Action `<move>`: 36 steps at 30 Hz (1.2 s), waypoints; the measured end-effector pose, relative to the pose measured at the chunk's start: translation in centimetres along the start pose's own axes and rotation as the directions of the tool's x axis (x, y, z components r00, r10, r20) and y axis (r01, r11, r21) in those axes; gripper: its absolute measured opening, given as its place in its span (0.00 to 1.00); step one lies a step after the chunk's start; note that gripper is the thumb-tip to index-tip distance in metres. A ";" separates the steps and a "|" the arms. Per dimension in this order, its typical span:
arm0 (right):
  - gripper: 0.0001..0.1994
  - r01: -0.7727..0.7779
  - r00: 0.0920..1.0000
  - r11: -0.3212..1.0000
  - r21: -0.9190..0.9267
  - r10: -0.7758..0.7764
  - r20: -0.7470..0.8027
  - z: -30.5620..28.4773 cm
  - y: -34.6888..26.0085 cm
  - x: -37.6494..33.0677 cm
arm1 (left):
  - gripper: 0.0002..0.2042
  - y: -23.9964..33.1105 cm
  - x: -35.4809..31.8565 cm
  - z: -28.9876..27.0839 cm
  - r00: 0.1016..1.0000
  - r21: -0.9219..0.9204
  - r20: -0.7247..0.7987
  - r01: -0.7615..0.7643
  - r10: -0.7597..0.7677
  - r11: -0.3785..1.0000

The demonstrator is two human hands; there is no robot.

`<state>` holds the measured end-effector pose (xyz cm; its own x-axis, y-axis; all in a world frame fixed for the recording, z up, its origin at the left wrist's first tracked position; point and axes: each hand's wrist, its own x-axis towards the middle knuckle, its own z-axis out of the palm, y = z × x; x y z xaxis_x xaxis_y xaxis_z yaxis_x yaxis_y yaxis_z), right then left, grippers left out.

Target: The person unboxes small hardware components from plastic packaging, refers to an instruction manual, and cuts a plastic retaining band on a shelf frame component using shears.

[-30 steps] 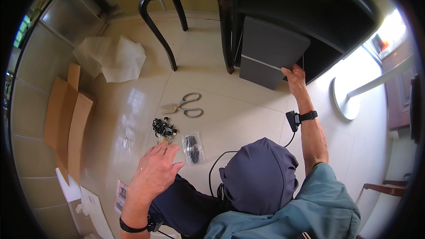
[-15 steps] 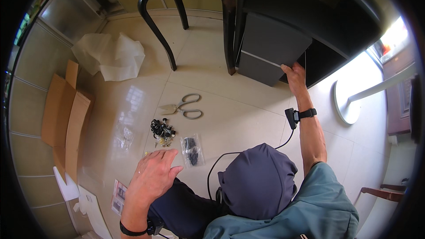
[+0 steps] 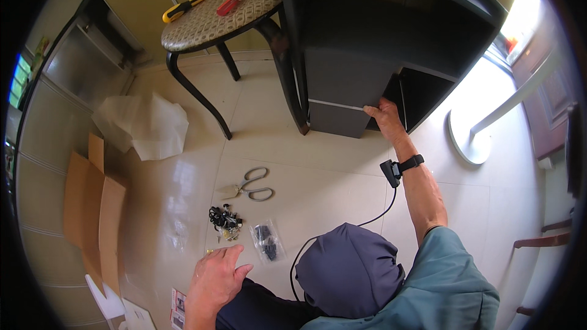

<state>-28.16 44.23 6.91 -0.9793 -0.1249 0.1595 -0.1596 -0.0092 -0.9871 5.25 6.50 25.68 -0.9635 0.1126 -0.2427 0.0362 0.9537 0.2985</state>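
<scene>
My right hand [image 3: 384, 117] reaches forward and grips the edge of a dark panel [image 3: 342, 95] on the black cabinet [image 3: 391, 30]. A small black device is strapped to that wrist [image 3: 396, 168], with a cable trailing back. My left hand [image 3: 215, 274] rests low near my knee, fingers spread, holding nothing. Just beyond it on the tiled floor lie a small clear bag of black parts [image 3: 266, 241] and a heap of dark screws and fittings [image 3: 224, 220]. Scissors [image 3: 249, 187] lie farther out.
A round stool [image 3: 220, 9] with curved black legs carries a yellow screwdriver [image 3: 183, 7] and a red one [image 3: 235, 1]. Crumpled white wrapping [image 3: 147, 125] and flat cardboard [image 3: 92, 205] lie at the left. A white round base with a pole [image 3: 468, 140] stands at the right.
My view has tilted up, showing more of the cabinet and stool. My right hand stays on the panel edge. My left hand has sunk a little lower toward my knee.
</scene>
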 end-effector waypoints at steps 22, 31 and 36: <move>0.13 -0.035 0.999 0.999 -0.016 0.035 0.032 0.0 -0.5 0.0 | 0.20 0.2 0.0 0.4 1.000 0.016 0.009 0.018 -0.018 1.000; 0.14 -0.043 0.999 0.996 -0.078 0.045 0.028 -0.1 -0.5 -0.1 | 0.20 0.5 -0.2 0.2 0.999 0.002 0.005 0.033 -0.033 0.999; 0.14 -0.044 0.999 0.995 -0.091 0.046 0.022 -0.1 -0.6 -0.3 | 0.20 0.8 -0.4 0.0 0.999 0.011 0.003 0.052 -0.052 0.999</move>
<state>-27.80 44.34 7.51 -0.9825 -0.1473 0.1139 -0.1274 0.0861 -0.9881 5.69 7.19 25.96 -0.9634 0.0636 -0.2605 -0.0111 0.9612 0.2756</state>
